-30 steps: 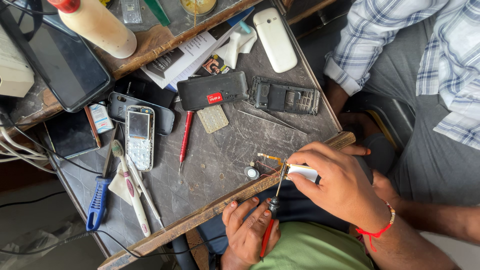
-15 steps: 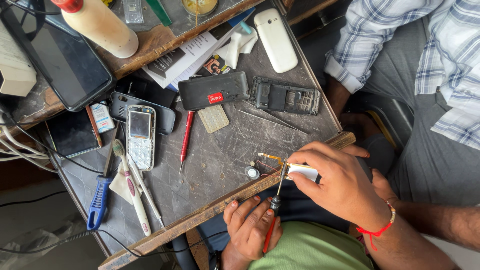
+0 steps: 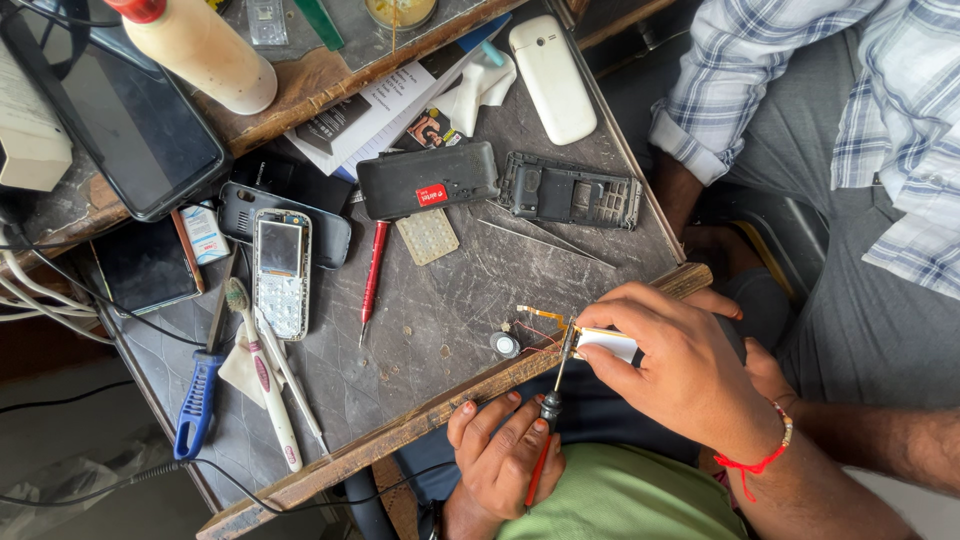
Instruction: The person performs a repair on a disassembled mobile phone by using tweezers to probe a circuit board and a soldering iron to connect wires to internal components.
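My right hand [image 3: 690,375] grips a small white phone part [image 3: 607,344] with orange flex cables [image 3: 538,318] at the bench's near edge. My left hand [image 3: 503,455] holds a thin screwdriver with a red handle [image 3: 548,425]; its tip touches the part's left end. A small round silver component [image 3: 505,345] lies on the bench just left of the part.
On the grey bench [image 3: 440,330] lie a stripped phone board [image 3: 281,272], a red screwdriver [image 3: 372,280], a black cover [image 3: 428,179], a black phone frame [image 3: 571,190], a white phone back [image 3: 552,78], a toothbrush [image 3: 260,375] and blue-handled pliers [image 3: 200,395]. A person in a checked shirt [image 3: 830,110] sits at right.
Both hands stay at the part almost unmoved; the screwdriver has only shifted slightly against it.
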